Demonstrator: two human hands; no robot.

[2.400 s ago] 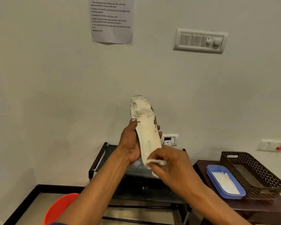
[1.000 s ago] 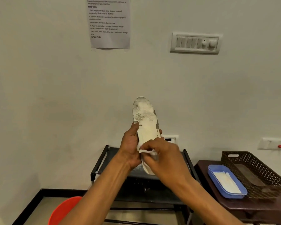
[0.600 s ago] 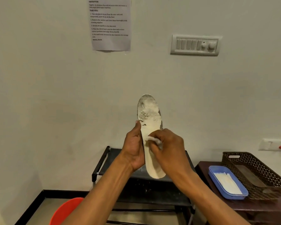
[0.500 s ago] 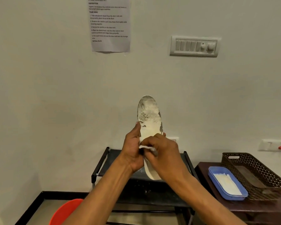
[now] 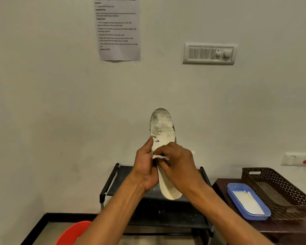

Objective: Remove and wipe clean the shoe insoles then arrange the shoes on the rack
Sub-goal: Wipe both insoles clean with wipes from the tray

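Above the black rack (image 5: 111, 181), the left hand (image 5: 145, 167) grips an insole (image 5: 162, 128) held upright, dirty toe end up. The right hand (image 5: 177, 165) pinches a white wipe (image 5: 160, 157) against it. Right of the rack: blue tray (image 5: 233, 191), brown basket (image 5: 290, 190).

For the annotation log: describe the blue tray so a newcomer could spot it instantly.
Find the dark wooden side table at lower right. On it, the blue tray lies against the brown lattice basket. It is smaller, shallow, solid-walled plastic, holding white sheets.
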